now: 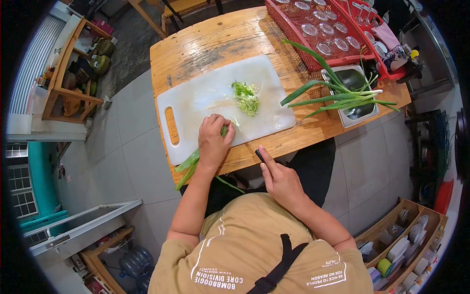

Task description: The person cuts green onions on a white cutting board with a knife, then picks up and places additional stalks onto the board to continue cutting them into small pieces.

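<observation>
My left hand (214,139) is closed around a bunch of spring onions (190,164) at the near edge of a white cutting board (196,98). Their green leaves trail past the board and over the table's edge. In my right hand (281,181) is a black-handled knife (258,155). Its thin blade points up and left toward the fingers of my left hand, beside the held stalks. A small heap of chopped spring onion (246,98) lies on the board beyond both hands.
On the right, more spring onions (338,93) rest across a metal container (353,117). Behind it, a red crate (293,36) holds several upturned glasses. The wooden table (205,41) ends just before my body. A wooden shelf with dishes (399,245) stands at lower right.
</observation>
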The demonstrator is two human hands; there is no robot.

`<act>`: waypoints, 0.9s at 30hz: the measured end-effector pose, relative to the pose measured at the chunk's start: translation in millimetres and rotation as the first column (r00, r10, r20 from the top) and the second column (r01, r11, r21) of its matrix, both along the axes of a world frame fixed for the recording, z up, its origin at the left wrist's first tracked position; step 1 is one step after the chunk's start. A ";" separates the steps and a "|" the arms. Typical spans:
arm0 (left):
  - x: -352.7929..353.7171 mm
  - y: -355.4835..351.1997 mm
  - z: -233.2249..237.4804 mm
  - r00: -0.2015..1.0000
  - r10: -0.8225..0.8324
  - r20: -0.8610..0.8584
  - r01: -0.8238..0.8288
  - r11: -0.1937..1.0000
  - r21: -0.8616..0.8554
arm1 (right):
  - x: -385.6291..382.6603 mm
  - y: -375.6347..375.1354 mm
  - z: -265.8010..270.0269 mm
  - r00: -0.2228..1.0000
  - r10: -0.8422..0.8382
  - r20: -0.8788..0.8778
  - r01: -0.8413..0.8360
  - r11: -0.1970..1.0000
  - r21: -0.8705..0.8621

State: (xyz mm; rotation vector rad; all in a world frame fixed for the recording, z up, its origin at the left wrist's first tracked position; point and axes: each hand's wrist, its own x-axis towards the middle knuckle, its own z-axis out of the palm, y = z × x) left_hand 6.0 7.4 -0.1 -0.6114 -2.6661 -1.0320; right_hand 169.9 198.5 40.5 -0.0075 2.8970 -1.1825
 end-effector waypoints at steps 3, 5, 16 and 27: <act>-0.2 0.1 -0.3 1.000 -0.001 0.002 0.001 1.000 -0.002 | 1.9 -1.3 -0.4 1.000 0.008 -0.022 -0.008 1.000 -0.007; -0.2 0.2 -0.5 1.000 0.004 0.004 -0.004 1.000 -0.002 | 1.7 -1.7 -2.4 1.000 0.011 -0.025 -0.011 1.000 -0.001; -0.9 -0.5 -2.2 1.000 -0.001 0.010 0.001 1.000 -0.004 | 1.0 -1.7 -2.7 1.000 0.021 -0.012 -0.020 0.999 0.029; -0.4 -0.5 1.1 1.000 -0.006 0.024 0.005 1.000 0.010 | -5.7 -5.7 0.3 0.999 0.037 -0.002 -0.036 0.997 0.061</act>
